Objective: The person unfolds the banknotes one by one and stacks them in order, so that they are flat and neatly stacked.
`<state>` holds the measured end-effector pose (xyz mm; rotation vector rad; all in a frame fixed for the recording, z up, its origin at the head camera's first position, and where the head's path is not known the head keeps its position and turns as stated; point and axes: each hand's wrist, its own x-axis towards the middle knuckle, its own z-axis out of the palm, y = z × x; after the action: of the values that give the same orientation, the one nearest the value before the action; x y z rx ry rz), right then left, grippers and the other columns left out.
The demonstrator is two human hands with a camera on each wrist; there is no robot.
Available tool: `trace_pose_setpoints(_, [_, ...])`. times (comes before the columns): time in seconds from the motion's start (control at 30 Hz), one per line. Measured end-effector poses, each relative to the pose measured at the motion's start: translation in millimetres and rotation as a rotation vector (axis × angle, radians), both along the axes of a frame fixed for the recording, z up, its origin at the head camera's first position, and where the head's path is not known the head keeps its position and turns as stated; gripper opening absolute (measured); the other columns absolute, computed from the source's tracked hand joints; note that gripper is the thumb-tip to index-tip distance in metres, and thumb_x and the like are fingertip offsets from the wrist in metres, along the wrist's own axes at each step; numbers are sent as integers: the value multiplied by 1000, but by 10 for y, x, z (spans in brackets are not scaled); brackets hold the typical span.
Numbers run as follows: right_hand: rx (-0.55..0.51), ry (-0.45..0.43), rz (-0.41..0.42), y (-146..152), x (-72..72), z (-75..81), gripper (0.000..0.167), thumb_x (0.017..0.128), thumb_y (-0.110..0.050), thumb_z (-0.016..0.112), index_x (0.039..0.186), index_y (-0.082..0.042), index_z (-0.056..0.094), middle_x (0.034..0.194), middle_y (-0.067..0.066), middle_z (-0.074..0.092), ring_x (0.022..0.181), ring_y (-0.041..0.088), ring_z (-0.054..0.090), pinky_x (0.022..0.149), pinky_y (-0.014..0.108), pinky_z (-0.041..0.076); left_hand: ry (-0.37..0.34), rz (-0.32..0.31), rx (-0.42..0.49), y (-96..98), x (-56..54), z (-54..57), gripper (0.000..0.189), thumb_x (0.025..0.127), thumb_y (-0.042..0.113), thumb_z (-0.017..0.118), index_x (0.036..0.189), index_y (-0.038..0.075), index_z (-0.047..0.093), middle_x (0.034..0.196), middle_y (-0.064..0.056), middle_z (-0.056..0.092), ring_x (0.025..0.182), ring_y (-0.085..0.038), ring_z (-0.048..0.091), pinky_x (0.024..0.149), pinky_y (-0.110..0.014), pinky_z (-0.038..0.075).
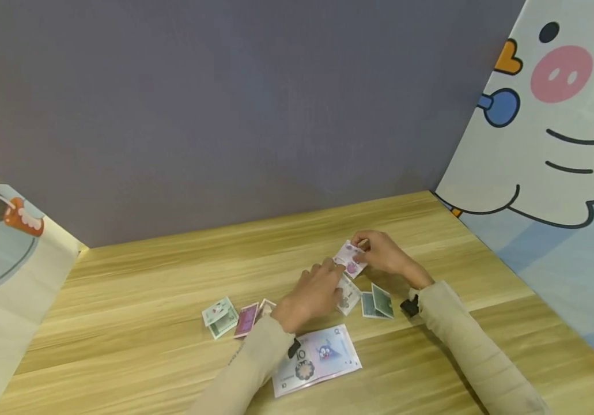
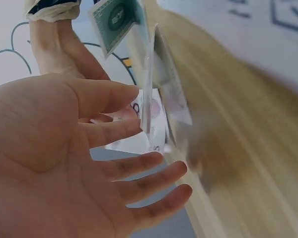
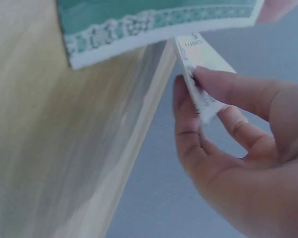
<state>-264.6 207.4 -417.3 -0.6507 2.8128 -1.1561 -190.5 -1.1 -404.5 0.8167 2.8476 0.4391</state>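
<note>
My right hand (image 1: 382, 252) pinches a small pale purple toy banknote (image 1: 350, 257) between thumb and fingers. In the right wrist view this banknote (image 3: 211, 57) is seen nearly edge-on in the right hand (image 3: 238, 134). My left hand (image 1: 313, 293) hovers over a pale grey banknote (image 1: 348, 295), fingers loosely extended. From the left wrist view, the left hand's (image 2: 104, 144) thumb and index tips come close to the edge of a folded banknote (image 2: 171, 82); contact is unclear. Right of the grey one stands a folded dark green banknote (image 1: 382, 301).
A large pale blue-purple banknote (image 1: 328, 360) marked 10 lies in front, partly under the left wrist. Leftward are a folded light green banknote (image 1: 220, 317), a magenta one (image 1: 246, 320) and a brownish one (image 1: 266, 307), partly hidden. A grey wall (image 1: 224, 127) backs the wooden table (image 1: 146, 300).
</note>
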Motion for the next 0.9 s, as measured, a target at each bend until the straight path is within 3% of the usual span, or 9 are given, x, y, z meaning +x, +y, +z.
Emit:
trace_pose_setpoints(0.1, [-23, 33, -1, -13, -4, 29, 17, 86, 4, 71, 102, -1, 68, 100, 15, 70, 90, 30, 68, 78, 41, 57, 75, 3, 40, -11, -24, 56, 49, 99, 22, 60, 144, 9, 49, 148, -18, 45, 127, -37, 52, 101, -56, 46])
trace_pose_setpoints(0.27, [-85, 47, 18, -49, 31, 112, 34, 87, 7, 69, 119, 2, 60, 92, 15, 72, 81, 26, 69, 72, 35, 55, 291, -4, 119, -51, -65, 190, 36, 96, 17, 63, 131, 5, 59, 132, -15, 58, 109, -31, 62, 81, -45, 57])
trace_pose_setpoints(0.4, [-143, 39, 48, -93, 101, 212, 46, 88, 8, 68, 130, 1, 51, 91, 16, 72, 75, 25, 70, 65, 31, 56, 377, 7, 226, -129, -73, 325, 33, 96, 14, 63, 126, 1, 62, 126, -15, 62, 106, -29, 63, 83, -41, 57])
trace_pose_setpoints(0.6, [-217, 13, 93, -257, 298, 450, 44, 89, 4, 70, 129, -1, 53, 91, 9, 73, 76, 20, 70, 67, 33, 58, 357, 85, 394, -338, -11, 526, 33, 98, 17, 63, 127, 2, 60, 128, -15, 61, 110, -29, 63, 89, -40, 55])
trace_pose_setpoints(0.7, [-233, 29, 131, -355, 417, 574, 43, 88, 4, 71, 128, -1, 55, 90, 6, 73, 79, 18, 70, 73, 33, 58, 335, 118, 502, -453, 27, 603, 31, 99, 18, 63, 126, 3, 60, 123, -13, 64, 103, -26, 65, 83, -36, 56])
trace_pose_setpoints(0.9, [-172, 109, 212, -506, 633, 754, 36, 89, -1, 73, 122, -7, 60, 93, 0, 74, 85, 12, 70, 81, 35, 58, 255, 67, 597, -601, 156, 616, 21, 101, 21, 60, 115, 6, 65, 103, -3, 70, 85, -10, 64, 68, -24, 54])
